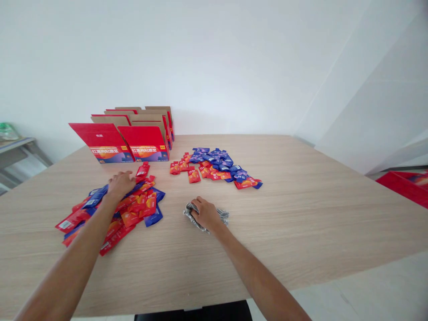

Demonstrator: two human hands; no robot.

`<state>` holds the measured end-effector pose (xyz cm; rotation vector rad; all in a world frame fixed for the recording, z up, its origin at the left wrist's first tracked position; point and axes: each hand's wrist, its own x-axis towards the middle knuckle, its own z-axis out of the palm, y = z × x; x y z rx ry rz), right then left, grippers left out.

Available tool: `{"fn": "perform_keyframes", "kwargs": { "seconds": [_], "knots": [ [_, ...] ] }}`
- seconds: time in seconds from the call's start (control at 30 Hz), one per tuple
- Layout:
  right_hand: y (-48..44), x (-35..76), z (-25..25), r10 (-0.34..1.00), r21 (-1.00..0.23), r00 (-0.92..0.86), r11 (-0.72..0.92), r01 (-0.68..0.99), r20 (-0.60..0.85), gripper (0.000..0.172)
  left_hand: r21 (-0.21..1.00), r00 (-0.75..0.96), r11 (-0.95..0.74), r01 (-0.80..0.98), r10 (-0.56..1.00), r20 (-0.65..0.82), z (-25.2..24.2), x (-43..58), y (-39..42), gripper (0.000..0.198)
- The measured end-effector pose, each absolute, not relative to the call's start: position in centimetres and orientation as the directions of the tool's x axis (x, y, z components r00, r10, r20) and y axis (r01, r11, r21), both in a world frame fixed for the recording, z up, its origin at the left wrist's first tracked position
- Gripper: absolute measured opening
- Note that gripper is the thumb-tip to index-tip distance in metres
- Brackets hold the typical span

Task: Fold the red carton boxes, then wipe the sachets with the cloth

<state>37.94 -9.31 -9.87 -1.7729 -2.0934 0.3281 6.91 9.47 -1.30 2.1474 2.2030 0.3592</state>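
My right hand [205, 214] is closed on a crumpled grey-and-white cloth [223, 216], which lies against the tabletop [267, 240] near the middle. On the left, my left hand [121, 183] rests on the far side of a pile of red and blue pouches [133, 205]; its fingers are partly bent, and whether they grip a pouch cannot be made out. A second heap of blue and red pouches [217, 162] lies farther back, beyond the cloth.
Open red printed boxes [145, 142] stand in rows at the back left, near the white wall. A red box [404, 187] shows beyond the table's right edge. At the far left is a grey side table [16, 145]. A black seat [214, 312] sits below the front edge.
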Motion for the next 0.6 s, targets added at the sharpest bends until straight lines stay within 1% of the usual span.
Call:
{"fn": "perform_keyframes", "kwargs": {
  "seconds": [0.1, 0.2, 0.3, 0.4, 0.6],
  "knots": [
    [-9.2, 37.7, -9.8, 0.983, -0.402, -0.133, 0.172, 0.899, 0.124, 0.023, 0.207, 0.117, -0.135, 0.969, 0.989, 0.095, -3.5, 13.6, 8.7, 0.042],
    [-9.2, 37.6, -9.7, 0.984, -0.391, -0.134, 0.17, 0.904, 0.118, 0.022, 0.263, 0.185, -0.191, 0.946, 0.982, 0.047, -6.1, 20.7, 8.6, 0.042],
    [-9.2, 37.6, -9.7, 0.984, -0.38, -0.139, 0.171, 0.909, 0.11, 0.023, 0.335, 0.171, -0.166, 0.927, 0.985, 0.015, -7.7, 26.8, 9.1, 0.044],
    [-9.1, 37.6, -9.7, 0.984, -0.369, -0.144, 0.172, 0.913, 0.104, 0.023, 0.402, 0.136, -0.128, 0.907, 0.991, 0.009, -8.3, 31.1, 9.5, 0.046],
    [-9.0, 37.5, -9.9, 0.982, -0.387, -0.15, 0.182, 0.904, 0.112, 0.018, 0.53, 0.094, -0.091, 0.843, 0.995, 0.022, -8.9, 33.8, 9.3, 0.049]
  ]
}}
